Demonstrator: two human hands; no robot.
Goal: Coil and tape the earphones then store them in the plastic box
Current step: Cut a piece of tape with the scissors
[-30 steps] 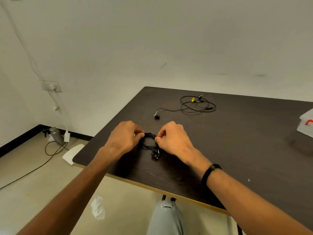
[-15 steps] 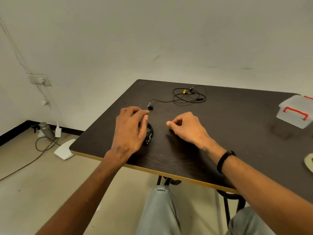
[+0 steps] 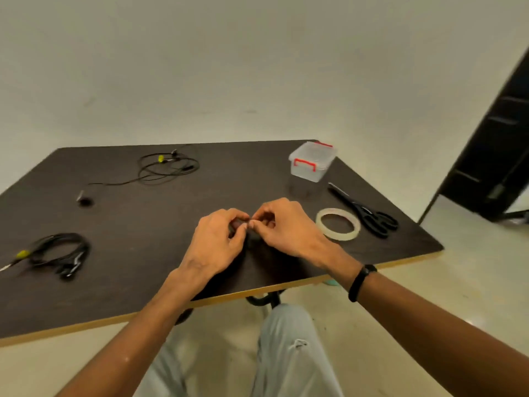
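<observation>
A coiled black pair of earphones (image 3: pixel 58 250) with a yellow tag lies on the dark table (image 3: pixel 143 222) at the left, apart from both hands. A second, loose pair of earphones (image 3: pixel 169 166) sprawls at the far side. The clear plastic box (image 3: pixel 312 161) with red clips stands closed at the far right. My left hand (image 3: pixel 214 242) and my right hand (image 3: pixel 286 227) meet at the table's middle with fingers curled and fingertips touching. Whether anything is pinched between them is hidden.
A roll of clear tape (image 3: pixel 337 224) lies flat just right of my right hand, with black scissors (image 3: pixel 366 212) beyond it. The table's front edge runs below my wrists. A dark door frame (image 3: pixel 498 156) stands to the far right.
My left hand has let go of the coiled earphones, which now lie at the left. Both hands have come together at the middle, and the view has swung right to show box, tape and scissors.
</observation>
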